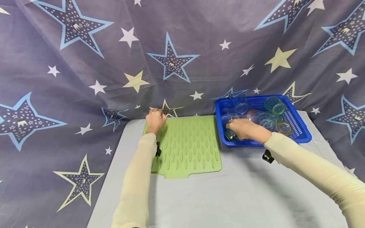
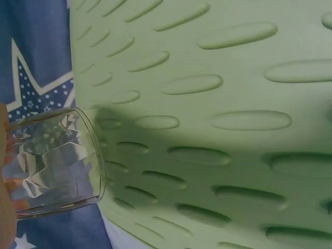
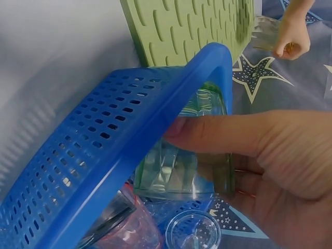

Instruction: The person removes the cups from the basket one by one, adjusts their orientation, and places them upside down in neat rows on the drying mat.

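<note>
At the far left corner of a green ridged mat [image 1: 188, 142], my left hand [image 1: 156, 120] grips a clear faceted glass [image 2: 52, 161]. Its rim faces the mat in the left wrist view; whether it touches the mat, I cannot tell. My right hand [image 1: 246, 128] reaches into the near left part of a blue perforated basket [image 1: 306, 136]. Thumb and fingers pinch a green-tinted glass [image 3: 174, 166] just inside the basket wall. Part of that glass is hidden behind the thumb and the basket rim.
Several more glasses lie in the basket, among them a pale green glass [image 1: 275, 106], an amber-rimmed glass [image 1: 284, 128] and a clear glass [image 1: 241, 106]. Mat and basket stand side by side on a white-covered table [image 1: 199, 202]. A star-patterned cloth [image 1: 182, 88] hangs behind.
</note>
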The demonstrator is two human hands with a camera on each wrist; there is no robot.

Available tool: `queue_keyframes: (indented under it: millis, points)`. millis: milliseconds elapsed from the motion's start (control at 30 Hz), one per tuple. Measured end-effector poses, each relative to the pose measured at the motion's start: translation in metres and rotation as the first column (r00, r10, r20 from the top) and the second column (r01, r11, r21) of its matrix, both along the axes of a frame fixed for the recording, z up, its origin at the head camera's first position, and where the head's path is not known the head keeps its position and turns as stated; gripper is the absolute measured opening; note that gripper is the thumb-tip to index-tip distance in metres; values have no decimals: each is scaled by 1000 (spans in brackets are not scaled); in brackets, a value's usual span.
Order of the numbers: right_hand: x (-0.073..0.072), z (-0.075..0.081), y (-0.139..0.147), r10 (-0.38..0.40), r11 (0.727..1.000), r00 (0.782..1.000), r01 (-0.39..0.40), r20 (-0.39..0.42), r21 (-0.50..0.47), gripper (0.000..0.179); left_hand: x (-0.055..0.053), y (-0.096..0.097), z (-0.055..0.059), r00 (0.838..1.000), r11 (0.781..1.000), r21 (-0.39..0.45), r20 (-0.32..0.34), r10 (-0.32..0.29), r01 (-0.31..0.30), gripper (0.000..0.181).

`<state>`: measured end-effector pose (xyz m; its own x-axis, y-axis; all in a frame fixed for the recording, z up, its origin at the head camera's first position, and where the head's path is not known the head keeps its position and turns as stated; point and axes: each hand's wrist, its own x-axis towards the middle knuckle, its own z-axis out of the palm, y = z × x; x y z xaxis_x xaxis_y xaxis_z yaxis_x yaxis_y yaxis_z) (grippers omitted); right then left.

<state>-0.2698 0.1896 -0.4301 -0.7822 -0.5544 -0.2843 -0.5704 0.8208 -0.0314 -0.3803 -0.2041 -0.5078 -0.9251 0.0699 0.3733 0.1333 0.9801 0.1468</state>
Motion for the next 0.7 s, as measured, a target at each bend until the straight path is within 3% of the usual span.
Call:
queue_keyframes:
  millis: [133, 467, 700]
  points:
    - [1, 1, 2, -9, 1000, 1000, 9, 15, -7, 56, -3, -3, -7, 1000, 1000, -18, 21, 1, -1, 24]
    - [1, -1, 3, -34, 999, 996, 36, 76, -17, 60, -1, -8, -15, 999, 1000, -4, -13, -30, 30, 20]
    - [1, 0, 4, -36, 999, 997, 38, 71, -28, 59, -1, -9, -18, 999, 999, -33, 31, -40, 41, 24]
